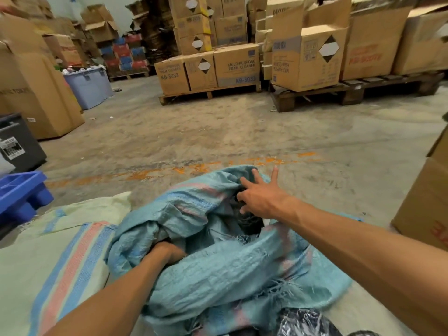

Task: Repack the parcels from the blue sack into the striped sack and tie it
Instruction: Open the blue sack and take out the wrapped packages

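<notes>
— What is lying at the far left?

— The striped sack [60, 251] is lying flat on the floor [218, 132], just beside the blue sack [218, 267].

— And the left hand [167, 253]?

— It is reaching into the blue sack's crumpled mouth; whether its fingers are gripping anything, I cannot tell.

— The right hand [261, 195]?

— It is hovering with fingers spread apart over the sack's far rim, above a dark parcel [249, 221] sitting inside.

both forearms bare, no sleeves; left hand [169, 253], right hand [263, 196] ungloved.
</notes>
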Demonstrator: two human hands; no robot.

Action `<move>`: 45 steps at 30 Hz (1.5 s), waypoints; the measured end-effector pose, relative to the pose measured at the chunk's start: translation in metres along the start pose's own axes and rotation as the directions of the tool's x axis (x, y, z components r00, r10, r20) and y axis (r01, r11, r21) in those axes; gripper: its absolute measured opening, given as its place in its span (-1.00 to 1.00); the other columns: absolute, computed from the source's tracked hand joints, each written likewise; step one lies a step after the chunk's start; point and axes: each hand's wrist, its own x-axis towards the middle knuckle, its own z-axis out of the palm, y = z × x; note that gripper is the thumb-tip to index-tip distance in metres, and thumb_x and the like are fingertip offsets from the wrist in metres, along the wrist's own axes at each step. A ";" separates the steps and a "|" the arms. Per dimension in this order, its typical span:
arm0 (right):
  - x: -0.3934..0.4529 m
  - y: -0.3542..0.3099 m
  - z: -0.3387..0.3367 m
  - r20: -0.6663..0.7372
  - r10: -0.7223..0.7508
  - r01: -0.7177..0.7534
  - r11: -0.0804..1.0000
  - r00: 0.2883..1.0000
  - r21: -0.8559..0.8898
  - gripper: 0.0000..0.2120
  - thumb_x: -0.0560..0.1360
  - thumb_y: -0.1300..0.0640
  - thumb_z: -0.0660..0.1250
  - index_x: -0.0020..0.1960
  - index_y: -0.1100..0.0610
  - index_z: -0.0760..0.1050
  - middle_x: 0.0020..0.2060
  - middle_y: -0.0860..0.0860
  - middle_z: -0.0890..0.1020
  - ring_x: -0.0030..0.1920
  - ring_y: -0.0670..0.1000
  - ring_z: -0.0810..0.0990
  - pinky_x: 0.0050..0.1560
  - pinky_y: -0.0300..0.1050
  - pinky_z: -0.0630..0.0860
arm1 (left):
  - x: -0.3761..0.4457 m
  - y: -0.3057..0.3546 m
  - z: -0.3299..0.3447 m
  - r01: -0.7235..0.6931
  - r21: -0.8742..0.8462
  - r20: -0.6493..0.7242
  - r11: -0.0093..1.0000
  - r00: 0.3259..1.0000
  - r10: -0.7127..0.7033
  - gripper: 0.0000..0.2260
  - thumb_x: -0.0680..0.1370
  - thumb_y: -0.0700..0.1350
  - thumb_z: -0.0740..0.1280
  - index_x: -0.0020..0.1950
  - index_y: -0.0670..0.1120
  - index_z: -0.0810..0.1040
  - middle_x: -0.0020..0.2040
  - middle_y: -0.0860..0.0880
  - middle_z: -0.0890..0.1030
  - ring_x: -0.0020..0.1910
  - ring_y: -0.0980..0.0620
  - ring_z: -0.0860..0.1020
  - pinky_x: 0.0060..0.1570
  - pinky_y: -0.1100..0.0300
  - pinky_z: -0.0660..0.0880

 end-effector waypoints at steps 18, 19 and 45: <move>-0.021 0.064 -0.009 -0.065 0.373 -0.357 0.918 0.926 0.174 -0.79 0.59 0.34 0.19 0.05 0.03 0.43 0.42 0.14 0.29 0.51 0.40 -0.02 0.34 0.58 -0.03 | -0.079 0.090 -0.025 -0.453 -0.847 -0.206 0.278 0.761 0.615 -0.34 0.13 -0.34 0.58 0.23 -0.22 0.57 0.13 -0.17 0.67 0.17 -0.14 0.62 0.16 -0.04 0.55; -0.025 0.067 -0.011 -0.104 0.387 -0.359 0.908 0.916 0.214 -0.82 0.58 0.32 0.20 -0.01 0.05 0.41 0.29 0.15 0.41 0.48 0.35 0.12 0.35 0.52 0.08 | -0.081 0.098 -0.025 -0.450 -0.867 -0.236 0.214 0.749 0.619 -0.34 0.13 -0.35 0.57 0.24 -0.22 0.56 0.14 -0.17 0.67 0.18 -0.14 0.62 0.13 0.00 0.56; -0.182 -0.079 -0.087 -0.572 0.126 0.395 0.603 0.811 0.693 -0.87 0.50 0.02 0.45 -0.09 0.07 0.59 -0.01 0.03 0.55 0.03 0.00 0.55 0.03 -0.09 0.47 | -0.261 -0.100 -0.020 -0.563 -0.756 -0.302 0.334 0.753 0.584 -0.17 0.15 -0.08 0.67 0.37 -0.09 0.44 0.21 -0.10 0.64 0.21 -0.12 0.61 0.16 0.03 0.56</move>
